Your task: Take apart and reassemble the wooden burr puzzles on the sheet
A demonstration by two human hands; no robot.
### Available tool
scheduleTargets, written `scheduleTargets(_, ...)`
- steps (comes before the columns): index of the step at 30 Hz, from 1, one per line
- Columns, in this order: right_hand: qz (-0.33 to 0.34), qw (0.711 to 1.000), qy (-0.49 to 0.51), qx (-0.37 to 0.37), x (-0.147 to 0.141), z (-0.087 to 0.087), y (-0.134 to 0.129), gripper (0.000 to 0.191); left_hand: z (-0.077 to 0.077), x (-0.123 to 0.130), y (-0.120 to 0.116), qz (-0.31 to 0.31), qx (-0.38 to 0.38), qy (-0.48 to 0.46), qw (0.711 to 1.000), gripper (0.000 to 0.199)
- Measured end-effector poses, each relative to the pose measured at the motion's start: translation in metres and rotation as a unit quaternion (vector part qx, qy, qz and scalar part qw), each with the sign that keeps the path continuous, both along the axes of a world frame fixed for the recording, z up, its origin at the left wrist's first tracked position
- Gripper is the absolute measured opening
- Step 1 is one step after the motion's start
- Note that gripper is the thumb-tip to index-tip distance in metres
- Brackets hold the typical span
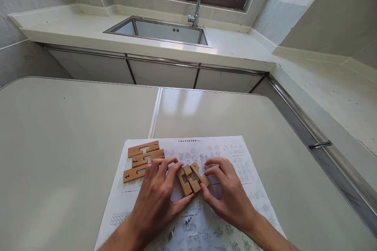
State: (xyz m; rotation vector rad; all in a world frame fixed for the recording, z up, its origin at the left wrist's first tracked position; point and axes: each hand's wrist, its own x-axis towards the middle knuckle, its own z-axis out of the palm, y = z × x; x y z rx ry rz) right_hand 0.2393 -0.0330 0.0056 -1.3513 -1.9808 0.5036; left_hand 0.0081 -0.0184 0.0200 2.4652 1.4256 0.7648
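Observation:
Three short notched wooden puzzle pieces lie side by side on the printed sheet (235,157) between my hands. My left hand (160,186) spans the left puzzle piece (184,183), fingertips at its upper end and thumb at its lower end. Beside it is the middle puzzle piece (193,184). The slanted right puzzle piece (196,168) bears a dark mark near its top. My right hand (225,188) has thumb and index finger around this piece's lower right end. Three longer slotted wooden pieces, numbered 1 (135,151), 3 (140,160) and 2 (131,175), lie left; my left fingers partly cover the lower ones.
The sheet, covered in small line drawings, rests on a pale table (64,157) with a seam (155,111). Beyond it are a counter (79,27), a sink (156,31) and a tap (194,19) below a window. Another counter (332,90) runs along the right.

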Motion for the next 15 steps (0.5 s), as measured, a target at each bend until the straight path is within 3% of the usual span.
scheduleTargets(8,0.089,0.996,0.006,-0.019,-0.0014,0.0053,-0.0021,0.038,0.0042,0.0009,0.0015,-0.095,-0.043,-0.021,0.994,0.059)
scheduleTargets(15,0.13,0.991,0.025,-0.035,0.0005,0.0032,-0.0041,0.037,0.0055,-0.0015,0.0042,-0.123,-0.071,-0.025,0.99,0.066)
